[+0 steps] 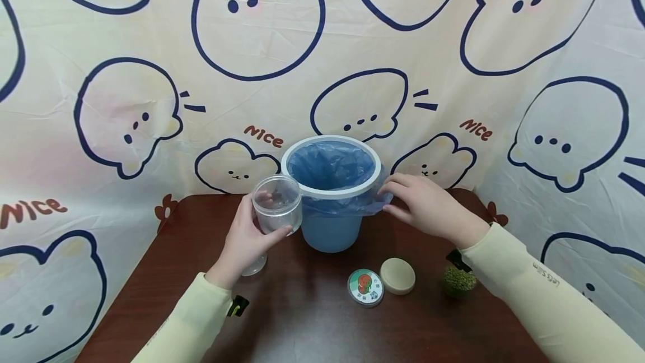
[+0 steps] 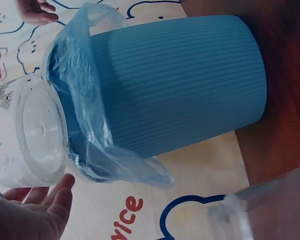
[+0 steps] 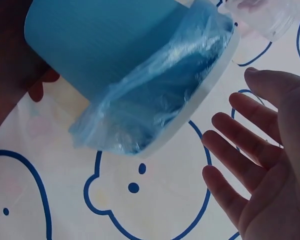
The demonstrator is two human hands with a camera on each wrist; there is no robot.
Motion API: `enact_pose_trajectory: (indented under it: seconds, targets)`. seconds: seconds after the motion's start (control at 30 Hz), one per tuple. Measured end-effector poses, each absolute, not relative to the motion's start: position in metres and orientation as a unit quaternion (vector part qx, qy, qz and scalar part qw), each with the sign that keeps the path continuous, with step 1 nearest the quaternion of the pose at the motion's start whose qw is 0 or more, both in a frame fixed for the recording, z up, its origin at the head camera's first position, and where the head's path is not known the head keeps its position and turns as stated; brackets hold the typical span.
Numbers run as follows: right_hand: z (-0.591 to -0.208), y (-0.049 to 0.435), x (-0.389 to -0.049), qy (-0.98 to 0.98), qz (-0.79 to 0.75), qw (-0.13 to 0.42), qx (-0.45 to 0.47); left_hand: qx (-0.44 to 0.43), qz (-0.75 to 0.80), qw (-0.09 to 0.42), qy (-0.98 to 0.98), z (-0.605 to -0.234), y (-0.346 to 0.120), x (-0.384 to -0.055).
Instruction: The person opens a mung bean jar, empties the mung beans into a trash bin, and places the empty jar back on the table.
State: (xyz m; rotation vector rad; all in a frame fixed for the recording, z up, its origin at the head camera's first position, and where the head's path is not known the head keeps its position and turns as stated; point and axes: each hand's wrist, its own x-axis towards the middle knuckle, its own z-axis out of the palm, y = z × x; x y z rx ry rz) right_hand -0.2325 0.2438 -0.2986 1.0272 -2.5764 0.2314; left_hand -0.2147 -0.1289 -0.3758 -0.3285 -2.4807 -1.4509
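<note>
My left hand (image 1: 247, 242) grips a clear plastic jar (image 1: 277, 214), lidless and upright at the left of the blue bin (image 1: 330, 234). Dark specks show on the jar's wall in the left wrist view. Inside the bin hangs a translucent blue bag (image 1: 330, 164), its edge folded outside below the white rim (image 1: 330, 193). To the right of the rim is my right hand (image 1: 428, 209), fingers spread and loosely bent. In the right wrist view those fingers (image 3: 240, 155) hold nothing and stand apart from the bag.
On the brown table (image 1: 302, 318) lie a round lid with a fruit label (image 1: 365, 287) and a plain beige lid (image 1: 398, 276), side by side. A green ball-shaped plant (image 1: 458, 282) stands near my right sleeve. Another clear container (image 1: 256, 266) is partly hidden behind my left hand.
</note>
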Motion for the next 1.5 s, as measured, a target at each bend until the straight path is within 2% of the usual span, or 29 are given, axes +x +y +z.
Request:
enact_pose_trajectory:
  seconds: [0.17,0.37,0.57,0.93,1.2,1.5]
  targets:
    - [-0.314,0.242,-0.223,-0.904,0.090,0.192,0.371,-0.087,-0.473,0.121,-0.868,-0.385,-0.127,-0.206]
    - [-0.329,0.241,-0.213,-0.896,0.108,0.214,0.374,-0.107,-0.493,0.120,-0.855,-0.400,-0.126,-0.201]
    - [-0.349,0.241,-0.206,-0.883,0.122,0.239,0.385,-0.125,-0.475,0.147,-0.858,-0.415,-0.121,-0.195]
    - [-0.387,0.244,-0.191,-0.872,0.130,0.264,0.392,-0.124,-0.432,0.160,-0.879,-0.444,-0.118,-0.186]
    - [-0.407,0.247,-0.188,-0.875,0.127,0.270,0.381,-0.115,-0.410,0.159,-0.890,-0.457,-0.122,-0.184]
    - [-0.421,0.251,-0.183,-0.898,0.127,0.237,0.348,-0.104,-0.398,0.134,-0.902,-0.467,-0.127,-0.184]
